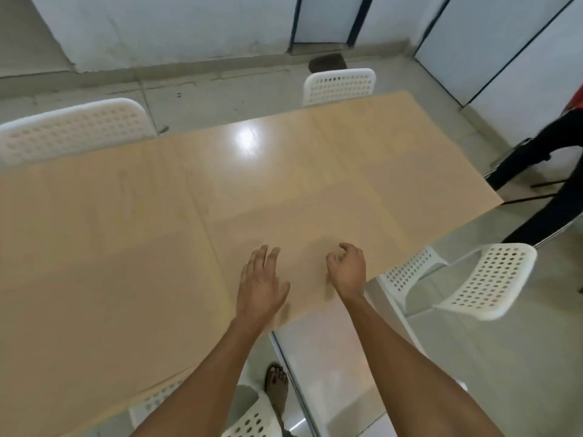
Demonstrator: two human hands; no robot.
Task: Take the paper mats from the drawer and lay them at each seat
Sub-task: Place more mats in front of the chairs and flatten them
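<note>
Tan paper mats cover most of the table. One large mat lies on the left, another at the far side, and a third at the near right corner. My left hand is flat with its fingers spread over the near edge of the third mat. My right hand hovers over the same mat, fingers loosely curled, with nothing in it. No drawer is in view.
The pale bare table top shows past the mat's near edge. White perforated chairs stand at the far left, far side, right and near side. A person's dark-trousered legs are at the right edge.
</note>
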